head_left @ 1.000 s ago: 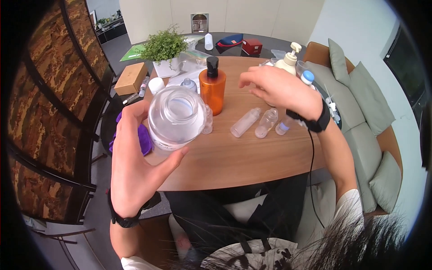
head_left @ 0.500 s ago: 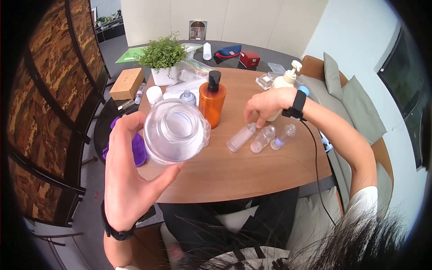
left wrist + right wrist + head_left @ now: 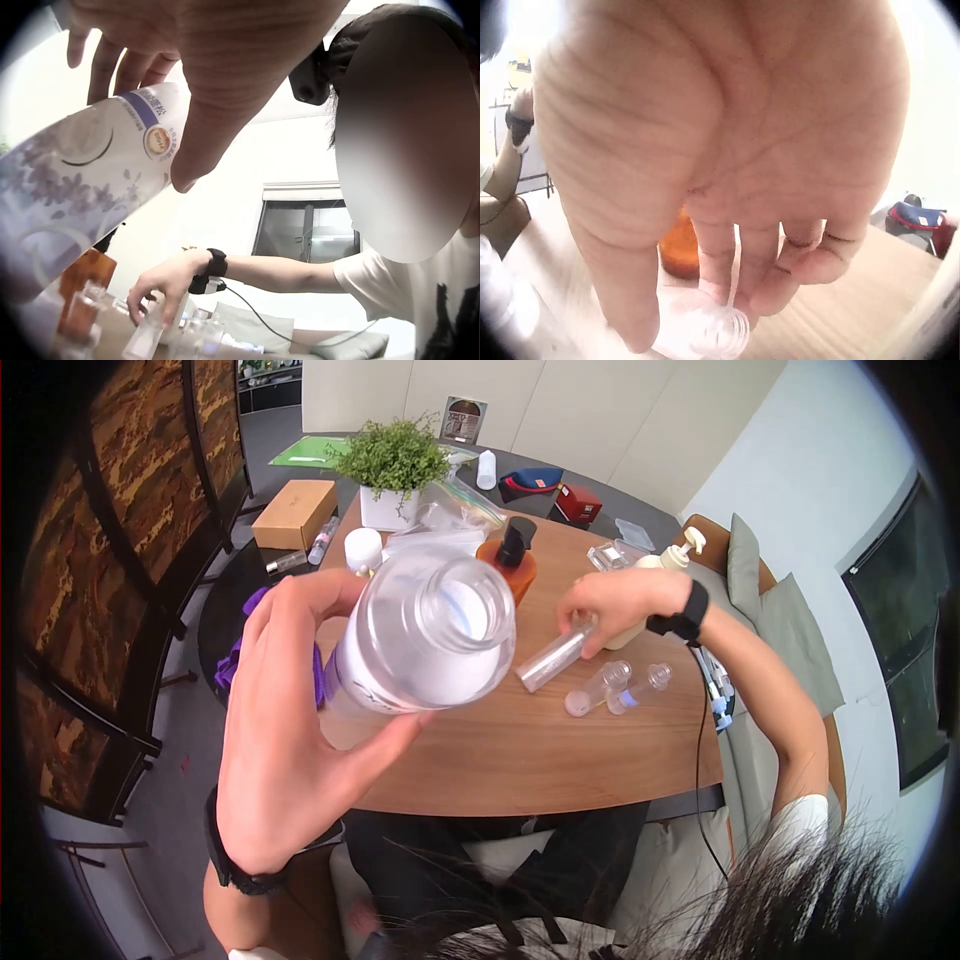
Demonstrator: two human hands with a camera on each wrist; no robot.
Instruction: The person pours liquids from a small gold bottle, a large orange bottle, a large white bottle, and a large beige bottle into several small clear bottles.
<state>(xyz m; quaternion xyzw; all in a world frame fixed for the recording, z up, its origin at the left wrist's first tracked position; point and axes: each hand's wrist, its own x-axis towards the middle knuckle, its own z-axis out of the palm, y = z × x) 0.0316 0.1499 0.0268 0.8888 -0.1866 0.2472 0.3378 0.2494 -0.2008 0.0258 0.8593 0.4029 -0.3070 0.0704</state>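
My left hand (image 3: 285, 745) grips a large clear bottle (image 3: 415, 630) whose uncapped mouth faces up toward the head camera. Purple flowers are printed on this bottle (image 3: 82, 165) in the left wrist view. Over the table, my right hand (image 3: 630, 602) pinches a small clear bottle (image 3: 550, 662) by its neck end, the bottle lying slanted. The right wrist view has the thumb and fingers on either side of the small bottle's threaded neck (image 3: 731, 335). Beside it are two more small clear bottles (image 3: 598, 690), (image 3: 640, 688).
An amber pump bottle (image 3: 508, 565) stands behind the large bottle, and a cream pump bottle (image 3: 676, 558) behind my right hand. Farther back are a potted plant (image 3: 390, 460), a brown box (image 3: 295, 515) and a red box (image 3: 577, 503). Purple cloth (image 3: 228, 663) lies at the left.
My right hand has come down from above the table and taken hold of the leftmost small bottle. The large bottle in my left hand has shifted right and tilted. The head view has shifted.
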